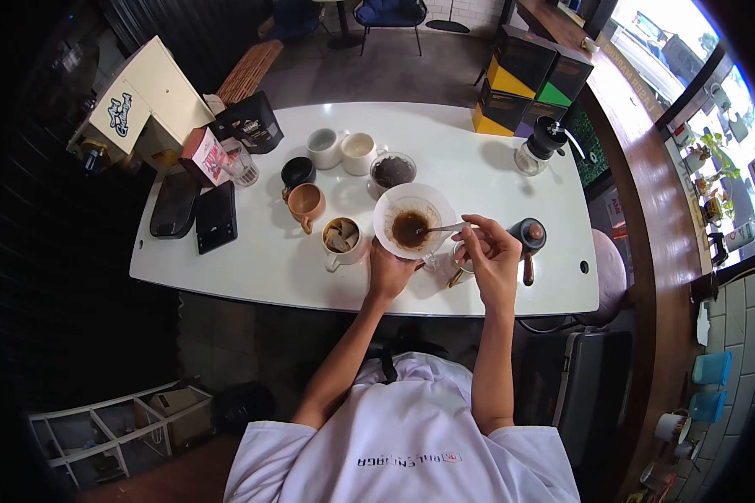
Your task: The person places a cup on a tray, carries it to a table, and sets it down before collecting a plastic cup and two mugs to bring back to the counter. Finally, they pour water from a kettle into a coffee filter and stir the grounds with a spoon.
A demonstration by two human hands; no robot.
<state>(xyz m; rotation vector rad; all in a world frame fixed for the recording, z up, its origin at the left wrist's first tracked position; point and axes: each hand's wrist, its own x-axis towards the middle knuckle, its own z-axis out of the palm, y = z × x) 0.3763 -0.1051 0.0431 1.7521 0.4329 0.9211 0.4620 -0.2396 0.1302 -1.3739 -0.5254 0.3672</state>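
My left hand [389, 270] is closed around the lower side of a coffee dripper lined with a white paper filter [387, 208]. Wet brown coffee grounds [408, 238] lie in the bottom of the filter. With thumb and fingers pinched, my right hand [493, 253] grips the handle of a metal spoon [445, 228], whose tip dips into the grounds. A light mug [335, 262] with brownish pieces inside stands left of my left hand. Just beyond the dripper is a clear cup [401, 161] of dark contents. A vessel under my right hand is mostly covered by it.
Left on the white table [252, 256] are a brown cup [307, 201], a black cup [298, 172], two pale mugs [323, 149], a black tablet-like item [217, 218] and a black pouch [252, 124]. Rightward stand a dark wooden-handled pot [528, 235], a hand grinder [539, 147] and stacked boxes [524, 71].
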